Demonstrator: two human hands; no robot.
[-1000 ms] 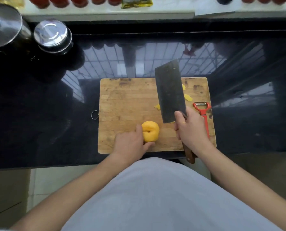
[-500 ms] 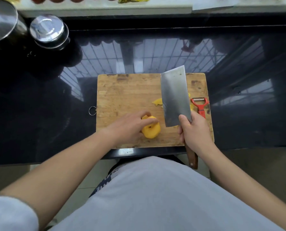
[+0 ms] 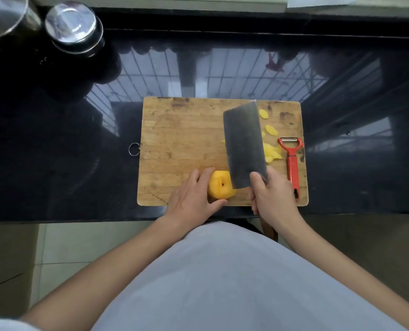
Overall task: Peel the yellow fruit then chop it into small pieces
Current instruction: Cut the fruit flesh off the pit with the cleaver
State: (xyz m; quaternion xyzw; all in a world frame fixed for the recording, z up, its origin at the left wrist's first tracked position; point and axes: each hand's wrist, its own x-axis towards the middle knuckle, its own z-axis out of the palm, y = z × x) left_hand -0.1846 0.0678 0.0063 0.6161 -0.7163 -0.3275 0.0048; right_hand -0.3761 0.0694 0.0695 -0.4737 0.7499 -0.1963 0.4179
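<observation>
Peeled yellow fruit [image 3: 221, 185] sits on the cutting board [image 3: 184, 139], near the front edge, a little right of centre. Left hand [image 3: 191, 199] holds it in place — fingers on its left side, thumb curled round the front. That grip looks light; it's steadying the fruit, not squeezing it.

Right hand [image 3: 273, 197] is clenched on the cleaver [image 3: 244, 144], up at the heel where blade meets handle. The blade's long axis runs away from the person, tilted slightly left at the far end. The flat of the blade faces up toward the camera, so the edge isn't down yet.

Key relation: the fruit lies just left of the blade's near end, and the blade corner overlaps its right side in this view. I can't tell whether steel is touching flesh or hovering above it.

Looks like peeling is done — pale yellow scraps [image 3: 271, 152] lie right of the blade, beside the red peeler [image 3: 291, 163]. Chopping hasn't started; the fruit is still whole.

My read on the next move: turn the edge down and bring it in from the right across the fruit. Left fingertips are close to the cut line, so they need tucking back. The fruit is round and likely slick, so it may roll.

The board rests on a glossy black surface [image 3: 55, 151].
</observation>
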